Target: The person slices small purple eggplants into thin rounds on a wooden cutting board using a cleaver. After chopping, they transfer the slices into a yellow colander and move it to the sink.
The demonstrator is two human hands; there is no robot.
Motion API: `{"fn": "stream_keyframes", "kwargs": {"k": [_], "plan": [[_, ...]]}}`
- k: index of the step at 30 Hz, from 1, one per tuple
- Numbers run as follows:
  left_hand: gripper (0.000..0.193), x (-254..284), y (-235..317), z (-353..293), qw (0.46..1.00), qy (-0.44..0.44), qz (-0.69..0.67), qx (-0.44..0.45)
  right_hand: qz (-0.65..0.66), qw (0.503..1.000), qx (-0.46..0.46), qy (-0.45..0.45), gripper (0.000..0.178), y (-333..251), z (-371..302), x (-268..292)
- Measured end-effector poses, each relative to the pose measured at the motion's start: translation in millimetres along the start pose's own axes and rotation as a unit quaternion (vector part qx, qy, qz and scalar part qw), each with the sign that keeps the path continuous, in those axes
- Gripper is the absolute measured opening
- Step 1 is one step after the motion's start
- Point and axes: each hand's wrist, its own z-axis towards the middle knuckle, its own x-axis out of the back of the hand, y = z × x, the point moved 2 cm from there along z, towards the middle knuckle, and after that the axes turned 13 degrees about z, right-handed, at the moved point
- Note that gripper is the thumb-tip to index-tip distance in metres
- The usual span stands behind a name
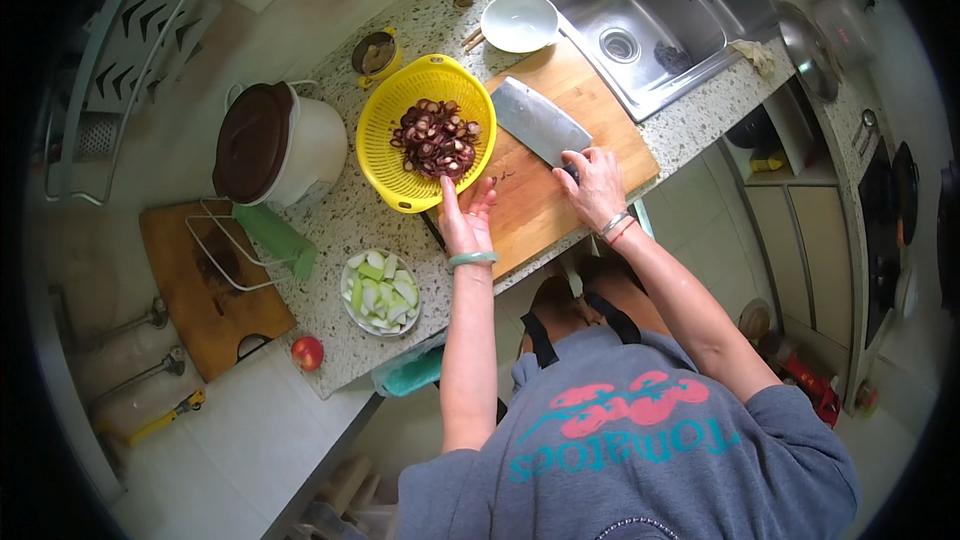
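Note:
My right hand [595, 185] is wrapped round the dark handle of a cleaver [545, 123], whose broad blade lies over the wooden cutting board [590, 90]. At the near rim of a yellow colander [376, 145] is my left hand [466, 220], palm turned up and fingers apart. Its fingertips look to touch the rim, though I cannot tell if they bear any weight. Inside the colander sits a heap of dark purple-skinned slices [437, 140] with pale centres. A few dark scraps lie on the board beside the left hand.
A bowl of pale green chunks [382, 292] and a red apple [307, 352] stand to the left. Behind them are a lidded white pot [310, 145] and a second board [170, 270]. A white bowl [520, 22] is near the steel sink [590, 0]. The counter's front edge runs below the board.

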Motion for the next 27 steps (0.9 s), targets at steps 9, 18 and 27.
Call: {"fn": "stream_keyframes", "kwargs": {"k": [9, 18, 27], "plan": [[0.026, -20.5, -3.7, -8.4, 0.999, 0.022, -0.019, -0.016, -0.038, 0.995, -0.031, -0.091, 0.024, 3.6, 6.8, 18.1], [0.037, -90.2, -33.6, -89.8, 0.997, -0.059, 0.036, -0.034, 0.565, 0.782, -0.218, -0.146, 0.051, 1.3, 6.2, 83.0], [0.042, -183.6, -105.2, -198.8, 0.987, -0.141, 0.063, -0.048, 0.608, 0.749, -0.253, -0.074, 0.04, 79.7, -51.4, 206.0]]}}
